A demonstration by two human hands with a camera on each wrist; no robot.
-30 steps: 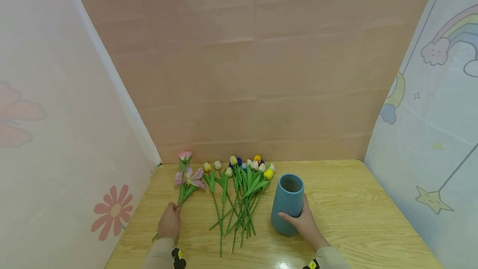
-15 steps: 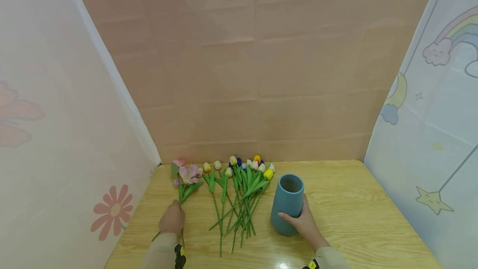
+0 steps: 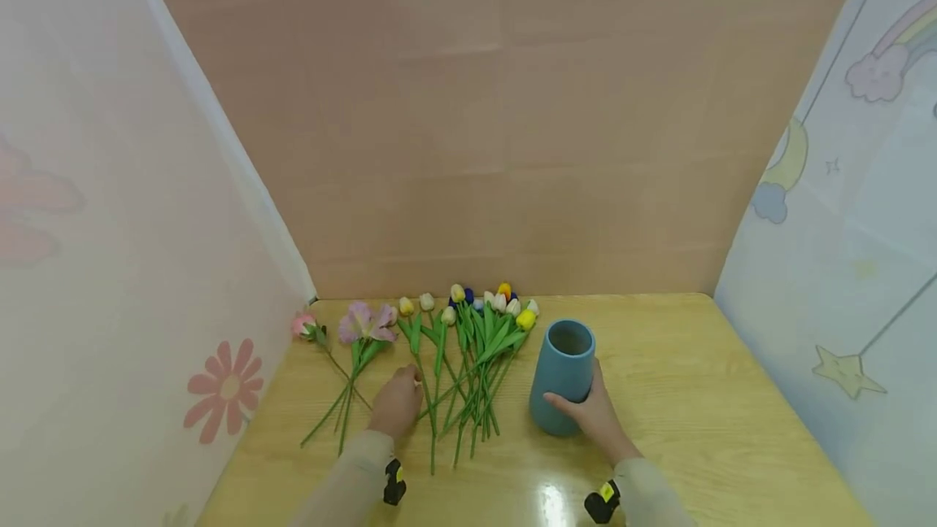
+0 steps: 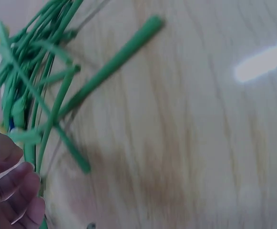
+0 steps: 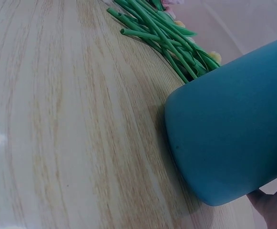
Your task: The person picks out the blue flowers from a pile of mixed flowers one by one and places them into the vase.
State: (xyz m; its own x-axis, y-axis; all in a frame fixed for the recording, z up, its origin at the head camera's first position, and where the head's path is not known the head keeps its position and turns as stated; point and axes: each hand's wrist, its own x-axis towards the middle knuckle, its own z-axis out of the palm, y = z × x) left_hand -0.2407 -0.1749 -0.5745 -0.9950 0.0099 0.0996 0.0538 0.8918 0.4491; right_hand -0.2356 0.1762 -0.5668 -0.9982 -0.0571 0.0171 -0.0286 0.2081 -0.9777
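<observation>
A blue vase (image 3: pixel 562 381) stands upright on the table at the right of the flowers. My right hand (image 3: pixel 594 413) grips its lower side, thumb across the front; in the right wrist view the vase (image 5: pixel 233 119) hides most of that hand. My left hand (image 3: pixel 398 402) is beside the stems of the tulips (image 3: pixel 483 348). In the left wrist view the left hand's fingers (image 4: pixel 21 191) are loosely bent, with a gap to the thumb, close to a green stem. At the left lie a pale purple flower (image 3: pixel 366 324) and a pink flower (image 3: pixel 303 324), their stems crossing.
The flowers lie on a wood-grain table (image 3: pixel 673 397), whose far edge meets a brown backdrop (image 3: pixel 505 145). Patterned white panels border the left and right sides. The tulip stems overlap in a loose pile.
My left hand has let go of the pink and purple flowers and moved right to the tulip stems. The pink flower now lies farther left. My right hand stays on the vase.
</observation>
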